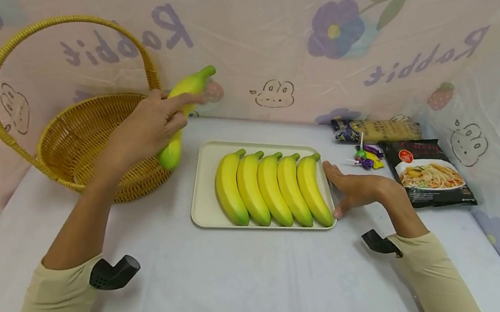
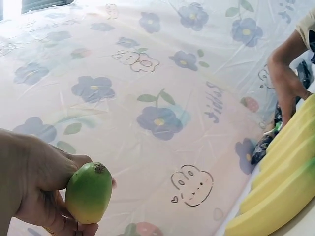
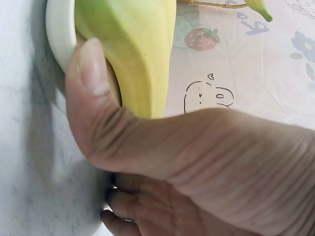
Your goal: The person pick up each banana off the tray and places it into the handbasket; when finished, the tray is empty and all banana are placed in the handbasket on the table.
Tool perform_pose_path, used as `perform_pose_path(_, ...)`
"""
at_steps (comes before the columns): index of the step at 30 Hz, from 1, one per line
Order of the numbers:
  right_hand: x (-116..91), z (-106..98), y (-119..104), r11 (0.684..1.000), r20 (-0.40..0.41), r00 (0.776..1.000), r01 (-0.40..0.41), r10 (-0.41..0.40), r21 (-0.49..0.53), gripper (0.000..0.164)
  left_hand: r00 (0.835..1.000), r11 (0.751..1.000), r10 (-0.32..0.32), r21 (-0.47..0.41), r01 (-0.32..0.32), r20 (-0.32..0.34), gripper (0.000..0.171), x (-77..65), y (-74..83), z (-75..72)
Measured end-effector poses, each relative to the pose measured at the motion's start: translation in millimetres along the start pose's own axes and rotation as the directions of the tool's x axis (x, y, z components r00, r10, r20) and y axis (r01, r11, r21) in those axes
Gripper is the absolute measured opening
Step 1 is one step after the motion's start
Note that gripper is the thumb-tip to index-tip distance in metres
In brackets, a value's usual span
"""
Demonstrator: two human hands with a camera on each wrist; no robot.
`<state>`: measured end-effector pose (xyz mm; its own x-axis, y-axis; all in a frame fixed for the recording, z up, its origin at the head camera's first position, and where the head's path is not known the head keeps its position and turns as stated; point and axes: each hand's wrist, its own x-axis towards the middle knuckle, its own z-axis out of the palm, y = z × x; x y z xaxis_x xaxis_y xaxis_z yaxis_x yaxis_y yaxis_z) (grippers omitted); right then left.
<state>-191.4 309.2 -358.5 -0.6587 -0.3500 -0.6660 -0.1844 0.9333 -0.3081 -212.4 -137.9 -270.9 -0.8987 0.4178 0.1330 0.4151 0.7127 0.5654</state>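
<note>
Upper left, near the basket, my left grip is curled round one banana, not yet set down. Five bananas already lie in a row on the tray mid-frame; my right grip, fingers extended, touches the tray's right edge.

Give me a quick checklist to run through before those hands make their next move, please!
1. Banana held: ok, the left grip has its fingers around it.
2. Tray steadied: ok, the right grip touches its right edge.
3. Space on the tray: ok, a bare strip lies left of the five bananas.
4. Basket contents: cannot tell, the left forearm hides part of the inside.
5. Noodle packet and sweets apart from the tray: ok, they lie to its right.
</note>
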Motion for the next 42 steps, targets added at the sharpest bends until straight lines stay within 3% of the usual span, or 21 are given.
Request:
perform_pose_path(6,-0.8,-1.4,-0.6,1.000,-0.005,1.000,0.001,-0.001,-0.009,0.134,0.999,0.998,-0.019,0.067,0.021,-0.028,0.035,-4.5,-11.4,-17.2)
perform_pose_path(11,-0.9,-1.6,-0.7,1.000,0.003,1.000,0.002,-0.002,-0.005,0.134,0.999,0.993,-0.021,0.112,0.024,-0.024,0.055,-10.8,-25.1,-31.8)
perform_pose_path(15,-1.1,-3.2,-1.0,1.000,0.002,1.000,-0.002,0.002,0.006,0.133,0.993,0.993,-0.101,0.054,0.105,-0.063,0.076,-14.6,-34.7,-42.6)
perform_pose_path(20,-1.1,-3.9,-1.8,1.000,0.006,1.000,0.000,-0.001,0.018,0.133,0.973,0.976,-0.212,0.027,0.216,-0.091,0.080,-16.7,-53.6,-50.7)
perform_pose_path(28,0.7,1.6,-3.0,0.999,0.013,1.000,-0.010,0.009,0.034,0.132,0.936,0.936,-0.349,0.037,0.351,-0.046,0.079,-16.6,-85.3,-51.3)
perform_pose_path(33,-0.5,3.7,-3.4,1.000,0.009,1.000,-0.013,0.013,0.026,0.133,0.921,0.919,-0.387,0.061,0.390,-0.053,0.076,-17.4,-100.8,-46.8)
perform_pose_path(39,-0.4,3.4,-6.6,1.000,0.002,1.000,-0.010,0.010,0.015,0.131,0.913,0.910,-0.395,0.096,0.404,-0.103,0.062,-16.5,-115.2,-38.7)
perform_pose_path(42,-1.2,1.9,-8.3,1.000,-0.007,1.000,-0.018,0.018,0.009,0.131,0.904,0.897,-0.417,0.116,0.426,-0.097,0.058,-13.5,-122.0,-35.2)
